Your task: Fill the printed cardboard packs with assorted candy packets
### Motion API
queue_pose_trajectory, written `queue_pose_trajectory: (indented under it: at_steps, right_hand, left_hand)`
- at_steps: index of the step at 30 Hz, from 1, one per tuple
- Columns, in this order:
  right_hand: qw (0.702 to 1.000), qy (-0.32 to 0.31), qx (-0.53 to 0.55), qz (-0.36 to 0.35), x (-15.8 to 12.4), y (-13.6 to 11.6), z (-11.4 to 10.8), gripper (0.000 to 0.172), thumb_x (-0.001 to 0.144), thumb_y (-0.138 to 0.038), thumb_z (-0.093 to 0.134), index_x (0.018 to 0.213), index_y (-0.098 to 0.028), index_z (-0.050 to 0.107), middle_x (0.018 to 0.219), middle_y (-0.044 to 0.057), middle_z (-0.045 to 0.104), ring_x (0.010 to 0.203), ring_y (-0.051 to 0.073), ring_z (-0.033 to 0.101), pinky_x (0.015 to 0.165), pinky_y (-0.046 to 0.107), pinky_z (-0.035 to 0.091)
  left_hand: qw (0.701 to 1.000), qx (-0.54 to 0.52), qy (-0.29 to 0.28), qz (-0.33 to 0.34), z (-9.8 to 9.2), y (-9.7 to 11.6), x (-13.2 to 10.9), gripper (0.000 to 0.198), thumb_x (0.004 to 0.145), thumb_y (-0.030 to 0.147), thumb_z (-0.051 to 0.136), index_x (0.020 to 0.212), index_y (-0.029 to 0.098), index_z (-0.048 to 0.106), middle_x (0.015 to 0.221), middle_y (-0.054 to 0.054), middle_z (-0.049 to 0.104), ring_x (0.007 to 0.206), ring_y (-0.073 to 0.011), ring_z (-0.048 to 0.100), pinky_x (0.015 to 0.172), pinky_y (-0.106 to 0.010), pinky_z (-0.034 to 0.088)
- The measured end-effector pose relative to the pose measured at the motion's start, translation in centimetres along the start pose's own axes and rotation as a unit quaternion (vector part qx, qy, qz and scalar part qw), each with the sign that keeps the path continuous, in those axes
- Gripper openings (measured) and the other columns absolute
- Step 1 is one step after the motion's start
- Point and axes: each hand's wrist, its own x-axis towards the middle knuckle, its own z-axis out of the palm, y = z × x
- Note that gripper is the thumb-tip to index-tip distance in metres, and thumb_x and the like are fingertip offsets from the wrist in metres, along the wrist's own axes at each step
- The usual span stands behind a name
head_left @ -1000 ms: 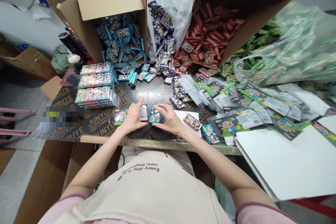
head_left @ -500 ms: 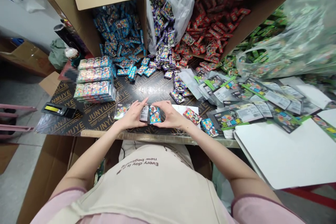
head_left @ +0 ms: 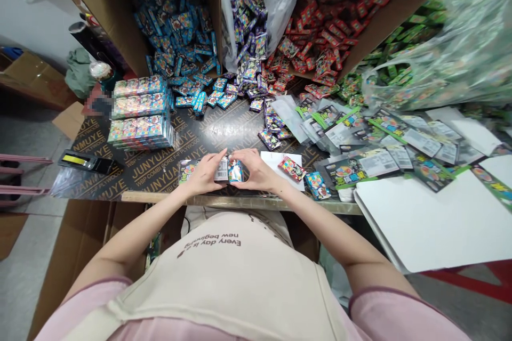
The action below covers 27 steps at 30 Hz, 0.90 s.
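Observation:
In the head view my left hand (head_left: 203,175) is closed on a flat printed bag (head_left: 186,169) with a white barcode label, lying near the table's front edge. My right hand (head_left: 259,171) pinches a small blue candy packet (head_left: 236,170) between thumb and fingers. The packet meets the bag's right end, and its left part is covered; whether it is inside the bag I cannot tell. Just right of that hand a red candy packet (head_left: 292,168) rests on a white sheet (head_left: 276,159). Another blue packet (head_left: 318,185) lies beside the sheet.
Open cartons hold blue packets (head_left: 176,37) and red packets (head_left: 320,37), with a clear bag of purple packets (head_left: 250,16) between. Filled packs (head_left: 138,112) are stacked at left near a black tool (head_left: 86,161). Printed bags (head_left: 364,168) and white boards (head_left: 432,224) lie at right.
The blue packet has shifted slightly left relative to the bag, and less of it shows. Both hands keep their grip. The whole view has moved a little.

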Motion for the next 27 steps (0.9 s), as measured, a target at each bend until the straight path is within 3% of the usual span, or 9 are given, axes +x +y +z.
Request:
queue_pose_trajectory:
  at_steps: [5,8,10,13,19,21,23,25,27]
  right_hand:
    - [1.000,-0.009,0.011,-0.001,-0.3,0.0,0.5,0.071,0.079,-0.053,0.065,0.137,-0.020,0.040,0.127,0.014,0.058,0.121,0.029,0.052,0.099,0.045,0.038]
    - [0.999,-0.001,-0.027,0.019,-0.6,-0.6,1.2,0.080,0.079,-0.060,0.062,0.143,-0.020,0.034,0.141,0.017,0.048,0.133,0.031,0.041,0.107,0.050,0.030]
    - [0.994,0.046,-0.070,0.073,-1.0,-1.2,1.7,0.075,0.085,-0.058,0.055,0.146,-0.022,0.030,0.143,0.016,0.047,0.137,0.031,0.036,0.112,0.054,0.020]
    - [0.982,0.102,-0.093,0.126,-1.5,-1.8,2.3,0.061,0.095,-0.047,0.041,0.149,-0.024,0.025,0.139,0.012,0.053,0.133,0.027,0.043,0.113,0.054,0.014]
    - [0.993,-0.023,-0.114,0.025,-1.5,-2.1,1.9,0.053,0.097,-0.047,0.039,0.145,-0.026,0.035,0.129,0.008,0.062,0.136,0.026,0.039,0.113,0.053,0.011]
    - [0.992,-0.024,-0.127,0.005,-1.4,-1.2,1.4,0.053,0.094,-0.050,0.043,0.142,-0.026,0.040,0.124,0.007,0.065,0.132,0.026,0.042,0.112,0.051,0.013]
    - [0.981,0.049,-0.165,0.092,-1.5,0.5,0.7,0.048,0.094,-0.047,0.044,0.138,-0.025,0.045,0.123,0.009,0.064,0.125,0.027,0.047,0.108,0.050,0.020]
    - [0.932,0.131,-0.224,0.254,-1.9,2.8,-0.1,0.047,0.093,-0.042,0.046,0.135,-0.021,0.048,0.121,0.014,0.061,0.118,0.031,0.049,0.101,0.051,0.027]
    - [0.877,0.138,-0.268,0.375,-2.4,5.4,-1.0,0.052,0.088,-0.039,0.053,0.135,-0.015,0.048,0.118,0.019,0.059,0.112,0.036,0.050,0.093,0.052,0.032]
  left_hand:
    - [0.999,-0.031,0.027,-0.022,0.9,0.1,-0.4,0.118,0.068,0.028,0.076,0.150,0.023,-0.009,0.138,-0.013,0.045,0.123,-0.0307,0.045,0.105,-0.048,0.036]
    - [0.998,-0.034,0.037,-0.035,1.0,0.1,0.0,0.123,0.068,0.035,0.080,0.149,0.023,-0.012,0.139,-0.015,0.044,0.123,-0.0319,0.045,0.104,-0.049,0.037]
    - [0.996,-0.030,0.068,-0.046,0.8,0.1,0.3,0.125,0.068,0.039,0.081,0.149,0.024,-0.014,0.138,-0.015,0.044,0.123,-0.0317,0.045,0.103,-0.048,0.037]
    - [0.992,-0.010,0.108,-0.063,0.5,0.1,0.7,0.125,0.068,0.039,0.081,0.149,0.024,-0.012,0.137,-0.014,0.046,0.120,-0.0307,0.045,0.102,-0.047,0.038]
    - [0.994,0.015,0.076,-0.073,1.2,0.1,0.9,0.124,0.065,0.036,0.082,0.150,0.021,-0.008,0.133,-0.015,0.050,0.116,-0.0308,0.047,0.098,-0.046,0.039]
    - [0.994,0.028,0.066,-0.082,1.7,0.0,1.0,0.124,0.064,0.035,0.082,0.150,0.020,-0.006,0.132,-0.016,0.050,0.116,-0.0316,0.047,0.097,-0.046,0.039]
    - [0.992,0.049,0.062,-0.096,2.0,-0.2,1.0,0.122,0.064,0.036,0.083,0.150,0.020,-0.001,0.131,-0.016,0.049,0.115,-0.0321,0.047,0.096,-0.046,0.040]
    - [0.990,0.081,0.044,-0.102,2.0,-0.5,0.8,0.112,0.065,0.037,0.082,0.149,0.022,0.011,0.132,-0.015,0.048,0.115,-0.0328,0.046,0.096,-0.046,0.039]
    - [0.988,0.121,0.003,-0.099,1.8,-0.9,0.6,0.091,0.068,0.038,0.080,0.143,0.023,0.030,0.132,-0.015,0.047,0.117,-0.0337,0.045,0.095,-0.046,0.040]
